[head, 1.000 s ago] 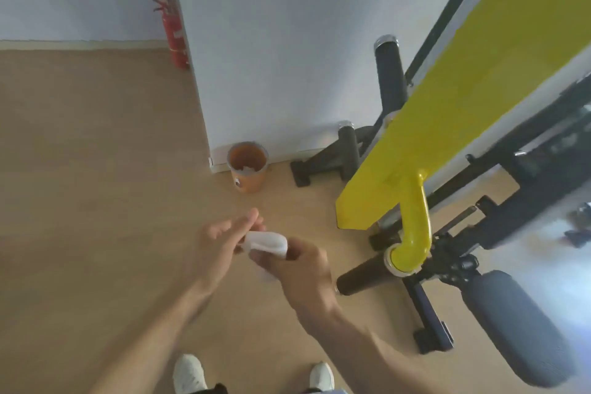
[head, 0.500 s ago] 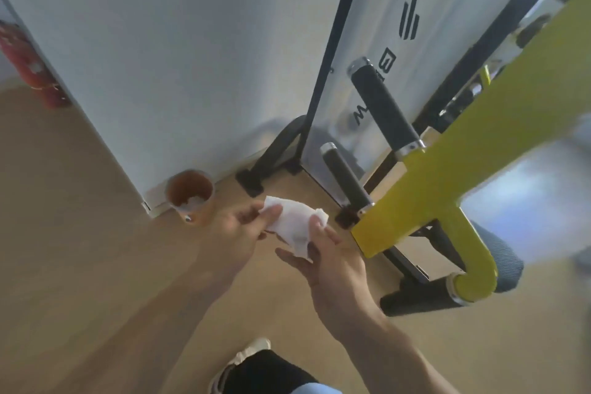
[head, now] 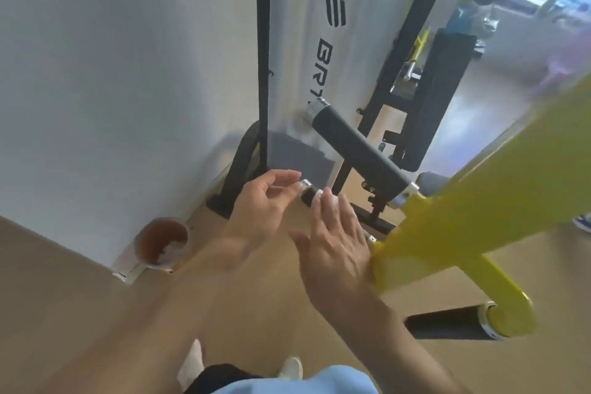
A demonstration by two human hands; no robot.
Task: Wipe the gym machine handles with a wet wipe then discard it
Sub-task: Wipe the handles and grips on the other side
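Observation:
A short black handle (head: 306,193) with a chrome end cap sticks out from the yellow machine arm (head: 479,198). My right hand (head: 335,233) lies over this handle, pressing the white wet wipe (head: 320,194) against it; only small bits of the wipe show at my fingertips. My left hand (head: 265,205) is just left of the handle's end cap, fingers apart, holding nothing. A longer black grip (head: 358,144) runs above it, and a third black grip (head: 447,326) sits at the lower right on a yellow bend.
An orange bin (head: 161,243) with some white waste inside stands on the wooden floor against the white wall corner. The machine's black frame (head: 263,57) and a white branded panel (head: 323,41) rise behind the handles. My shoes (head: 289,368) show at the bottom.
Both hands have moved up to the short handle. The wipe, held between both hands before, is now under my right hand alone; my left hand has let go. The view has swung toward the machine.

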